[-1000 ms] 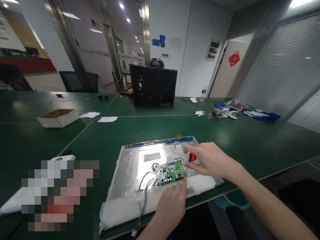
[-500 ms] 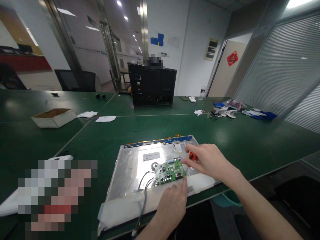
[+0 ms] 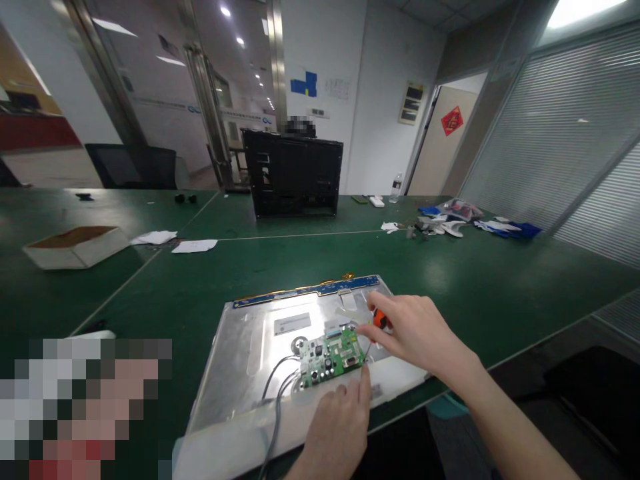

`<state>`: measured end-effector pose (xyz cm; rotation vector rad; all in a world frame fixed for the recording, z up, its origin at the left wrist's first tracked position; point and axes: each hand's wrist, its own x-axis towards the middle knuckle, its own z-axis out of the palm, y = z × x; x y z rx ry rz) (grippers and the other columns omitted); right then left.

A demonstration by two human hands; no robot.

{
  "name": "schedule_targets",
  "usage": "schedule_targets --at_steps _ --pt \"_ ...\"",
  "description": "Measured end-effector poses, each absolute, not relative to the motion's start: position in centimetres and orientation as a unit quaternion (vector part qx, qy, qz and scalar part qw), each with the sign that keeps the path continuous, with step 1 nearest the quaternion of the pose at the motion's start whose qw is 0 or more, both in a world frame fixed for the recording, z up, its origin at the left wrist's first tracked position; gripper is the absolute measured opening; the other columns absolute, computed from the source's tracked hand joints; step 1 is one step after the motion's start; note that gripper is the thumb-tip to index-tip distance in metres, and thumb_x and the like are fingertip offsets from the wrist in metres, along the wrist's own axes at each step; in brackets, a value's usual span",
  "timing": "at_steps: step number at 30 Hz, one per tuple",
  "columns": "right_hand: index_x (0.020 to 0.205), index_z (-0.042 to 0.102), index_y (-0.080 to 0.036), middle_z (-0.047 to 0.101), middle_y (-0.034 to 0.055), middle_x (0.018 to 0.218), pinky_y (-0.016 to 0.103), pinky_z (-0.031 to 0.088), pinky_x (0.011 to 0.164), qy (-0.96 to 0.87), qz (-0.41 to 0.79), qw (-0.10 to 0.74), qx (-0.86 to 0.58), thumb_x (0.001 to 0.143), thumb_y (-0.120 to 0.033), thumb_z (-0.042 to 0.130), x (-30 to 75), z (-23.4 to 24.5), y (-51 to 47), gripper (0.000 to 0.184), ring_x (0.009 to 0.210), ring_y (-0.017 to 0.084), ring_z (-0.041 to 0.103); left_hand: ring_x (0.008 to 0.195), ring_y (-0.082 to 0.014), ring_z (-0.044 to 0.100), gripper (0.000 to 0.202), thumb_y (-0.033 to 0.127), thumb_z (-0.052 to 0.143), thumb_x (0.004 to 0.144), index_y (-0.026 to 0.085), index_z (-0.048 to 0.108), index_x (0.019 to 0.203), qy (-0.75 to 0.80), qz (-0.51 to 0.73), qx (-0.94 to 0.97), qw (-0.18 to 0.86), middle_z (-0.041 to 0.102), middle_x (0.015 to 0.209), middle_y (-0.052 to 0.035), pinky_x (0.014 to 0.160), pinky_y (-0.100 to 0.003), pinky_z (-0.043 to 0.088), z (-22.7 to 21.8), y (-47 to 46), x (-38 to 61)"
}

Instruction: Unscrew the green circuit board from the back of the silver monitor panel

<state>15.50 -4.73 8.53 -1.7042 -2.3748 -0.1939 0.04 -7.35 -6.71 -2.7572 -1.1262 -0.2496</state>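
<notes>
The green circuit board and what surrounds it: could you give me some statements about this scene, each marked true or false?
1. The right hand holds an orange-and-black screwdriver by the right side of the green circuit board. True.
2. The circuit board lies directly on the tabletop. False: it lies on the silver metal back of a display panel.
3. The left hand has its index finger pointing at the board's near right corner. True.
4. The black monitor stands to the right of the water bottle. False: it stands to the left.
</notes>
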Motion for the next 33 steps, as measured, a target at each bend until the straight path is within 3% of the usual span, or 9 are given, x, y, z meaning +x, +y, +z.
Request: schedule_targets --at_steps 3,7,13,19,25,29,33 --pt "0.09 0.048 -0.022 0.063 -0.0002 0.071 0.025 0.02 0.052 -0.804 -0.062 0.107 -0.582 0.092 -0.04 0.043 15.55 8.22 -4.62 0.019 0.06 0.015 0.057 0.07 -0.0176 0.063 0.058 0.001 0.056 0.071 0.008 0.049 0.129 -0.374 -0.085 -0.92 0.076 0.066 0.086 -0.0061 0.057 -0.025 0.047 -6.77 -7.44 0.03" --pt "0.092 0.045 -0.021 0.064 -0.0004 0.077 0.025 0.021 0.053 -0.815 -0.048 0.118 -0.566 0.084 -0.027 0.05 15.71 8.29 -4.8 0.011 0.066 0.015 0.058 0.068 -0.018 0.062 0.061 0.0 0.055 0.069 0.008 0.048 0.129 -0.376 -0.088 -0.92 0.072 0.066 0.084 -0.0055 0.057 -0.026 0.048 -6.6 -7.61 0.09" --pt "0.086 0.05 -0.022 0.064 0.0009 0.068 0.026 0.016 0.051 -0.806 -0.106 0.095 -0.575 0.091 -0.05 0.041 15.62 8.45 -4.69 0.03 0.057 0.016 0.057 0.07 -0.0178 0.063 0.059 0.001 0.057 0.07 0.01 0.05 0.128 -0.38 -0.078 -0.919 0.069 0.066 0.088 -0.0058 0.058 -0.025 0.048 -6.1 -7.77 -0.01" --pt "0.09 0.047 -0.022 0.065 -0.0009 0.075 0.026 0.02 0.053 -0.828 -0.06 0.107 -0.548 0.084 -0.027 0.051 15.64 8.7 -4.74 0.009 0.064 0.015 0.059 0.073 -0.0186 0.063 0.059 0.003 0.057 0.072 0.011 0.049 0.13 -0.386 -0.075 -0.918 0.056 0.067 0.092 -0.0073 0.06 -0.026 0.049 -6.07 -7.87 0.0" --pt "0.093 0.05 -0.023 0.065 0.0002 0.072 0.026 0.018 0.052 -0.821 -0.086 0.092 -0.557 0.09 -0.045 0.046 15.69 8.89 -4.76 0.023 0.062 0.017 0.059 0.073 -0.0186 0.063 0.059 0.002 0.056 0.072 0.01 0.048 0.13 -0.386 -0.073 -0.918 0.052 0.067 0.092 -0.0067 0.06 -0.026 0.048 -5.98 -7.76 0.05" --pt "0.093 0.047 -0.022 0.065 -0.0005 0.073 0.026 0.02 0.052 -0.825 -0.071 0.089 -0.554 0.089 -0.032 0.047 15.74 8.81 -4.62 0.01 0.062 0.016 0.059 0.073 -0.0175 0.063 0.059 0.003 0.057 0.073 0.01 0.048 0.131 -0.387 -0.075 -0.917 0.056 0.067 0.091 -0.0063 0.06 -0.024 0.047 -5.98 -7.79 -0.03" --pt "0.096 0.045 -0.023 0.065 -0.0017 0.079 0.025 0.024 0.054 -0.837 -0.037 0.113 -0.534 0.081 -0.027 0.055 16.01 8.87 -4.78 0.019 0.068 0.016 0.059 0.07 -0.0181 0.063 0.06 0.001 0.056 0.071 0.009 0.048 0.13 -0.386 -0.09 -0.916 0.064 0.067 0.089 -0.0058 0.058 -0.026 0.047 -6.14 -7.88 -0.07"
